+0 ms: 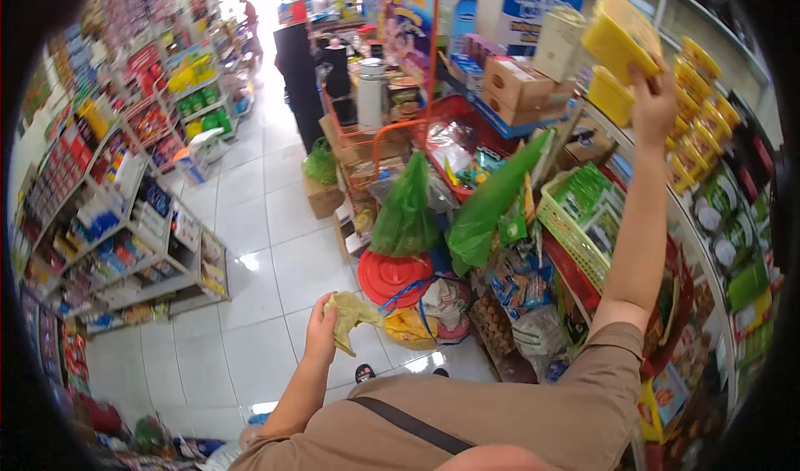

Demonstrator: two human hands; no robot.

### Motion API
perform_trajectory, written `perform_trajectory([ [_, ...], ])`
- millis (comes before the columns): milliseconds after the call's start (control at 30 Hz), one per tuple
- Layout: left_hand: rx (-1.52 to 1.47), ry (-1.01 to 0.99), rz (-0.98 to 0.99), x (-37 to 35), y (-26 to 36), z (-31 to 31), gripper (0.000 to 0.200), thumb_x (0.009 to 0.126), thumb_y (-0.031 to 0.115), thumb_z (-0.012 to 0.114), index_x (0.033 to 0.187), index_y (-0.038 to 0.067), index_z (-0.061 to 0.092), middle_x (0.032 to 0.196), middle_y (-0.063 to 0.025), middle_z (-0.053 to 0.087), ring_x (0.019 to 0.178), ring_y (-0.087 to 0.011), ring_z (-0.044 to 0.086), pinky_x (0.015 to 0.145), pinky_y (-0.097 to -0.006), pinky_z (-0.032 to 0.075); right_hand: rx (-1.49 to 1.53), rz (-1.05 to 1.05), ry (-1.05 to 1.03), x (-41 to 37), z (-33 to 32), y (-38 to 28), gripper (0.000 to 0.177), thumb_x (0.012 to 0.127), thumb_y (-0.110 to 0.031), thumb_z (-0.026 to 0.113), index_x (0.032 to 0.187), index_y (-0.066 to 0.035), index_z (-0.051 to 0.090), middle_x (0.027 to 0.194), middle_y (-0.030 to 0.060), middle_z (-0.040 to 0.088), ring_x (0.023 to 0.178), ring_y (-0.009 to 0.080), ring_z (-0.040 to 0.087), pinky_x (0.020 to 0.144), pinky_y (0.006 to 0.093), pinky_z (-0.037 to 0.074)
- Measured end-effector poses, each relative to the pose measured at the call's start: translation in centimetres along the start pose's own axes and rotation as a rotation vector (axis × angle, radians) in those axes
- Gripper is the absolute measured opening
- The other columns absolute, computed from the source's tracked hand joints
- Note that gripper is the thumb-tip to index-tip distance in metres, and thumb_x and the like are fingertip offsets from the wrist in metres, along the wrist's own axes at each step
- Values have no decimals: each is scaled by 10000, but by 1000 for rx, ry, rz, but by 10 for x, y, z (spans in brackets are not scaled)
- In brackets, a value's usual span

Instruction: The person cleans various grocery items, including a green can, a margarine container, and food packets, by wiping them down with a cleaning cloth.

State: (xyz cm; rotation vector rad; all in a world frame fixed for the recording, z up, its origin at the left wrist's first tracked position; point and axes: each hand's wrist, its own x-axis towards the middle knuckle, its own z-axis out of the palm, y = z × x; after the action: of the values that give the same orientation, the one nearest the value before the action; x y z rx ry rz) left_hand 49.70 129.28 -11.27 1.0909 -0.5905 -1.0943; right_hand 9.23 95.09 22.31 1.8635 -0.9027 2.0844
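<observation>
My left hand (pixel 318 331) is closed on a pale yellow-green cloth (pixel 353 318), which hangs over the tiled floor. Far up at the right, my right hand (pixel 655 98) grips the lower edge of a yellow rectangular package (pixel 621 34), lifted and tilted at the top of the shelf. I cannot make out its label. A second yellow box (pixel 610 96) stands just below it, left of my right wrist. Stacked yellow tubs (pixel 702 134) sit on the shelf to the right of that hand.
Green plastic bags (pixel 405 213) hang ahead, above a red round lid (pixel 394 275). A light green basket (pixel 575 236) of packets lies under my right arm. Cartons (pixel 521 88) stand on the shelf. Shelves of goods (pixel 125 238) line the left, across white floor tiles (pixel 250 304).
</observation>
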Motion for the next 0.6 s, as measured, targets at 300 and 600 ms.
perform_trajectory([
  [300, -364, -437, -188, 25, 32, 45, 843, 851, 670, 307, 1356, -4, 286, 1341, -157, 412, 1241, -264, 403, 1035, -400, 312, 170, -428, -290, -146, 5, -144, 371, 719, -34, 688, 1070, -43, 567, 995, 174, 621, 887, 322, 622, 772, 370, 509],
  [600, -421, -329, -187, 4, 17, 36, 995, 663, 777, 481, 1402, 148, 260, 1386, -133, 365, 1239, -366, 390, 995, -551, 347, 537, -72, -976, -346, 5, -211, 463, 671, -138, 735, 1100, -65, 576, 1158, 222, 554, 1126, 405, 504, 871, 412, 470],
])
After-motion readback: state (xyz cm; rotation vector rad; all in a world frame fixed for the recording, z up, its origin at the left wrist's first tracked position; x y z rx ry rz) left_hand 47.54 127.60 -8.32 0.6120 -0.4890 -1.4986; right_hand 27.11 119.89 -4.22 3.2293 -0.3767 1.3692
